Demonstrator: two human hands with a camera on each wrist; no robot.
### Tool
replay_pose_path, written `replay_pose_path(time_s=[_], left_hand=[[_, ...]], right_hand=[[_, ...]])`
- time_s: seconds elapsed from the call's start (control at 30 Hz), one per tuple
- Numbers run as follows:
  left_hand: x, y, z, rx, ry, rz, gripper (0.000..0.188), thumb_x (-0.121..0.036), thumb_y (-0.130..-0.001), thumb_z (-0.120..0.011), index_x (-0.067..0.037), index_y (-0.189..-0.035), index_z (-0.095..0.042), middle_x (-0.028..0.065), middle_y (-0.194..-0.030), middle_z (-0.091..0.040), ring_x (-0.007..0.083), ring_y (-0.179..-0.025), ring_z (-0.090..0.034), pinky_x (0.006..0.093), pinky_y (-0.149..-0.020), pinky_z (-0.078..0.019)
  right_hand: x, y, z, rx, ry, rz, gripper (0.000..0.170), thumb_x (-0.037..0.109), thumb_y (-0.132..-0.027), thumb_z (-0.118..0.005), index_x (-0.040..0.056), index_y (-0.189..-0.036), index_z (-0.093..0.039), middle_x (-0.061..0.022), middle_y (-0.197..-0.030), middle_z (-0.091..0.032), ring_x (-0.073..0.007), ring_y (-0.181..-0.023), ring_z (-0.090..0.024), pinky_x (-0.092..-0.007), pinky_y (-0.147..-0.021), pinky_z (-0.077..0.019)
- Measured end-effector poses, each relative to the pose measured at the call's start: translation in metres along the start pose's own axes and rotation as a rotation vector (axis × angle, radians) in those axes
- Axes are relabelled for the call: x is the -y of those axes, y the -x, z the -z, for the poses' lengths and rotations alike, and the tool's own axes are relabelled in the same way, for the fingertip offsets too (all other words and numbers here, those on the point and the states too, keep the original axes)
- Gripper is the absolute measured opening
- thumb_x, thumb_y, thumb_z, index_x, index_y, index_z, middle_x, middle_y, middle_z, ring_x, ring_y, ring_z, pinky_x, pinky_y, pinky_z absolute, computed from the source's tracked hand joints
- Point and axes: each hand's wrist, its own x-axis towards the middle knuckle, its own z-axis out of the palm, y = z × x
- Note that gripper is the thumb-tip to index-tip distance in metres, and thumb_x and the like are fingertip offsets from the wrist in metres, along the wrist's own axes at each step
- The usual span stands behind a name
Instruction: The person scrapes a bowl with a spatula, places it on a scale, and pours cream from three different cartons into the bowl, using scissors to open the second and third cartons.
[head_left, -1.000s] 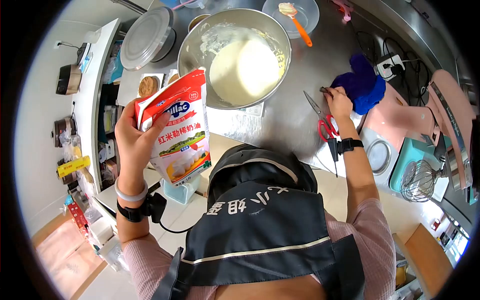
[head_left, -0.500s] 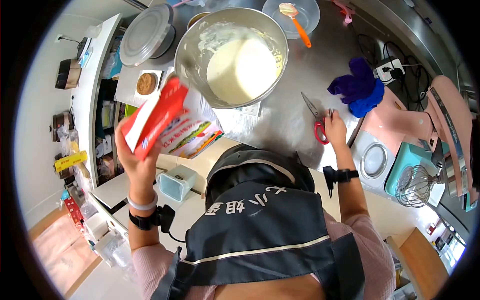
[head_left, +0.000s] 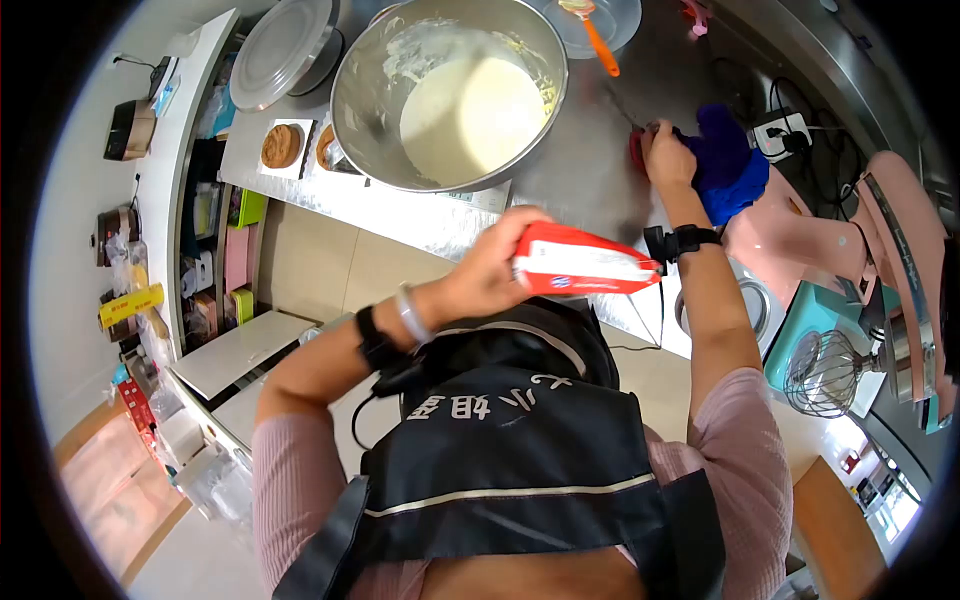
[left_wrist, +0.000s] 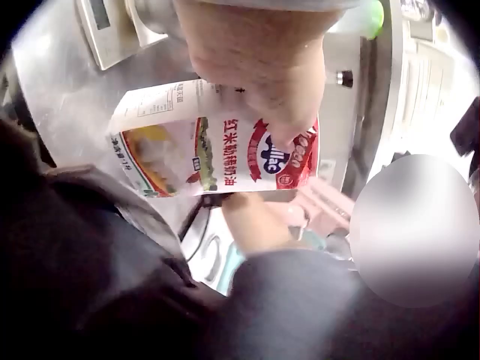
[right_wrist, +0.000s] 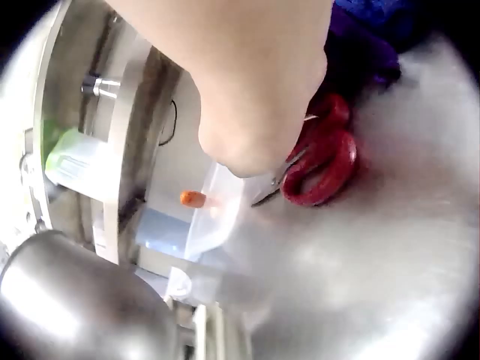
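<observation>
My left hand (head_left: 490, 265) grips a red and white cream carton (head_left: 585, 262), swung across in front of my apron. Its printed front (left_wrist: 225, 154) shows in the left wrist view, the hand over its red end. My right hand (head_left: 668, 158) is at the right of the steel table, pinching a small dark thing (head_left: 652, 127) whose kind I cannot tell. Right beside this hand lies a pair of scissors with red handles (right_wrist: 322, 169), partly hidden by the hand in the head view. Beyond the carton, a large steel mixing bowl (head_left: 350, 125) holds pale cream.
Purple and blue cloth (head_left: 725, 165) lies right of the right hand, before a pink stand mixer (head_left: 800, 240) and a wire whisk (head_left: 825, 375). A clear bowl (head_left: 625, 25) holds an orange-handled spatula (head_left: 602, 50). Brown round cakes (head_left: 281, 146) sit left of the mixing bowl.
The left hand has carried the carton from the left across to the right, turning it on its side. The right hand came back toward me, then moved forward; the scissors shifted forward too.
</observation>
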Motion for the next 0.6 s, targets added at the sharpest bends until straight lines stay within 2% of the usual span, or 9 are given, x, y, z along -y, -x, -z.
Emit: replay_pose_path(time_s=[0.1, 0.17, 0.23, 0.3, 0.37, 0.43, 0.47, 0.57, 0.6], left_hand=[[0.028, -0.032, -0.027, 0.006, -0.062, -0.143, 0.055, -0.012, -0.07, -0.07, -0.001, -0.115, -0.041, 0.0175, -0.104, -0.049, 0.03, -0.097, -0.052, 0.0348, -0.086, -0.041], [0.04, -0.052, -0.034, 0.013, -0.082, -0.17, 0.054, -0.014, -0.07, -0.07, -0.001, -0.114, -0.04, 0.0181, -0.104, -0.048, 0.0325, -0.098, -0.05, 0.0362, -0.086, -0.0403], [0.067, -0.059, -0.043, -0.105, -0.138, -0.286, 0.055, -0.012, -0.07, -0.069, -0.002, -0.114, -0.039, 0.0186, -0.105, -0.048, 0.0353, -0.1, -0.048, 0.0373, -0.088, -0.039], [0.086, -0.06, -0.05, -0.123, -0.078, -0.242, 0.058, -0.012, -0.069, -0.07, -0.002, -0.116, -0.036, 0.0192, -0.108, -0.047, 0.037, -0.102, -0.046, 0.0387, -0.09, -0.0376], [0.088, -0.06, -0.045, -0.143, -0.177, -0.208, 0.063, -0.013, -0.068, -0.072, -0.001, -0.117, -0.034, 0.0198, -0.111, -0.046, 0.0376, -0.104, -0.045, 0.0396, -0.092, -0.0363], [0.073, -0.058, -0.034, -0.085, -0.236, -0.227, 0.07, -0.015, -0.068, -0.073, 0.0, -0.122, -0.031, 0.021, -0.118, -0.043, 0.038, -0.11, -0.042, 0.0397, -0.094, -0.036], [0.062, -0.053, -0.031, -0.128, -0.311, -0.182, 0.073, -0.015, -0.068, -0.073, -0.001, -0.125, -0.03, 0.0213, -0.12, -0.043, 0.0381, -0.112, -0.041, 0.0394, -0.094, -0.0358], [0.022, -0.029, 0.003, -0.119, -0.464, -0.167, 0.073, -0.018, -0.067, -0.074, -0.001, -0.126, -0.036, 0.0216, -0.12, -0.046, 0.038, -0.114, -0.042, 0.0392, -0.094, -0.0372], [0.017, -0.014, 0.022, 0.058, -0.527, -0.284, 0.074, -0.018, -0.065, -0.075, -0.001, -0.125, -0.037, 0.0206, -0.117, -0.049, 0.0367, -0.114, -0.043, 0.0402, -0.094, -0.0374]], right_hand=[[0.006, 0.01, 0.022, -0.009, -0.087, -0.015, 0.029, 0.031, -0.089, -0.04, 0.0065, -0.101, -0.052, -0.02, -0.077, -0.063, -0.0366, -0.07, -0.063, -0.0487, -0.061, -0.0492], [0.002, 0.041, 0.019, 0.121, -0.013, -0.049, 0.028, 0.031, -0.087, -0.044, 0.0087, -0.1, -0.053, -0.0189, -0.081, -0.064, -0.0353, -0.07, -0.063, -0.047, -0.062, -0.0498], [-0.01, 0.074, -0.001, 0.185, 0.063, -0.049, 0.028, 0.032, -0.083, -0.048, 0.0131, -0.103, -0.055, -0.017, -0.096, -0.063, -0.0347, -0.071, -0.063, -0.0446, -0.065, -0.0503], [-0.034, 0.104, -0.027, -0.032, -0.183, 0.026, 0.029, 0.033, -0.08, -0.052, 0.0182, -0.104, -0.057, -0.0126, -0.107, -0.06, -0.0346, -0.071, -0.063, -0.0429, -0.067, -0.0503], [-0.041, 0.107, -0.031, 0.018, -0.127, -0.043, 0.029, 0.031, -0.08, -0.052, 0.0193, -0.106, -0.057, -0.0098, -0.115, -0.055, -0.0322, -0.079, -0.063, -0.0411, -0.069, -0.0498], [-0.033, 0.107, -0.02, -0.155, -0.303, -0.071, 0.031, 0.028, -0.081, -0.052, 0.0207, -0.111, -0.057, -0.0075, -0.117, -0.052, -0.0298, -0.089, -0.061, -0.038, -0.072, -0.049], [-0.035, 0.106, -0.021, -0.152, -0.327, -0.09, 0.035, 0.026, -0.082, -0.052, 0.0216, -0.116, -0.055, -0.0066, -0.12, -0.049, -0.0286, -0.095, -0.058, -0.0365, -0.076, -0.0476], [-0.025, 0.114, -0.005, -0.21, -0.308, -0.215, 0.035, 0.026, -0.081, -0.054, 0.0217, -0.116, -0.056, -0.0066, -0.119, -0.05, -0.0296, -0.093, -0.059, -0.0364, -0.076, -0.0477], [-0.017, 0.121, 0.006, -0.157, -0.256, -0.279, 0.034, 0.028, -0.082, -0.055, 0.0179, -0.114, -0.057, -0.0094, -0.113, -0.056, -0.0307, -0.089, -0.06, -0.0371, -0.075, -0.0476]])
